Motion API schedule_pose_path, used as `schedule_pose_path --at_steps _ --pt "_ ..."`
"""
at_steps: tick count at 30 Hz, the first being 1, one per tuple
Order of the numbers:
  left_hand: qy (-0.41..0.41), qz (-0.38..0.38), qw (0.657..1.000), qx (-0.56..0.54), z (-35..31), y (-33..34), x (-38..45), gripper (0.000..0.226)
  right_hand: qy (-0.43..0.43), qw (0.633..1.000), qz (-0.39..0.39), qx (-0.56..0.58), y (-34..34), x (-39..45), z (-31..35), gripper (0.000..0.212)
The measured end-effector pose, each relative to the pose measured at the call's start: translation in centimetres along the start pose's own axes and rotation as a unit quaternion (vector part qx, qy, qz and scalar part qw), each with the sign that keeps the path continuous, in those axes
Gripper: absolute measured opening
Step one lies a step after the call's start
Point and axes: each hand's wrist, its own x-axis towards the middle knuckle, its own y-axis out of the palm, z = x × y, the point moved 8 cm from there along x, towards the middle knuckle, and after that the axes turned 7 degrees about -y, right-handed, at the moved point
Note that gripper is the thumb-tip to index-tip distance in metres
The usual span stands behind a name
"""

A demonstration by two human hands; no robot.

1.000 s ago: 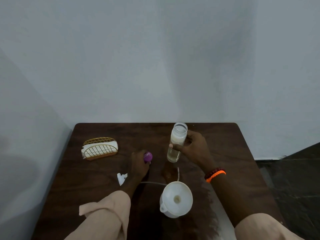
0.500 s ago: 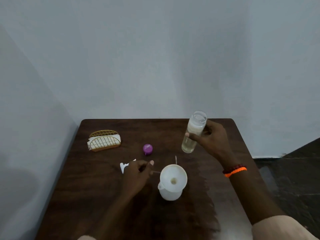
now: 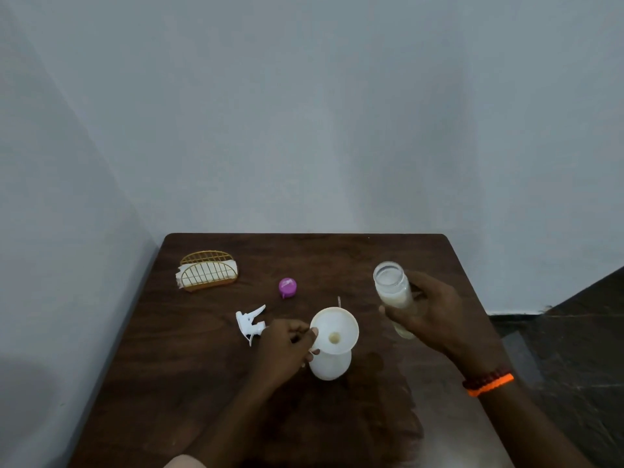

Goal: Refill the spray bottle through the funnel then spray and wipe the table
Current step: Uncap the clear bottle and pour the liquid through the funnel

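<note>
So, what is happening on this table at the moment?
A person is about to refill a white spray bottle that stands on the dark wooden table with a white funnel in its neck. The left hand steadies the funnel at its rim. The right hand holds an open clear bottle, upright, beside the funnel; nothing is pouring yet. The spray head and a purple cap lie on the table, and a gold napkin holder stands further back.

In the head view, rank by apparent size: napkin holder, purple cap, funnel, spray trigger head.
1. Napkin holder and funnel: too alike to rank.
2. Spray trigger head, partly hidden by the left hand.
3. Purple cap.
</note>
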Motion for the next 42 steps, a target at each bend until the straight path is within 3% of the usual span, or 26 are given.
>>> schedule_pose_path --at_steps 6,17,42 --pt "0.014 -0.011 1.0 0.006 -0.1 -0.1 0.3 0.012 -0.041 0.998 0.029 -0.037 1.0 -0.6 0.0 0.072" --pt "0.024 -0.015 1.0 0.007 -0.3 -0.3 0.3 0.012 -0.075 0.979 0.07 -0.176 2.9 -0.5 0.2 0.072" --pt "0.042 -0.009 0.999 0.003 -0.6 -0.1 0.3 0.014 -0.117 0.957 0.081 -0.253 2.9 0.3 1.1 0.079"
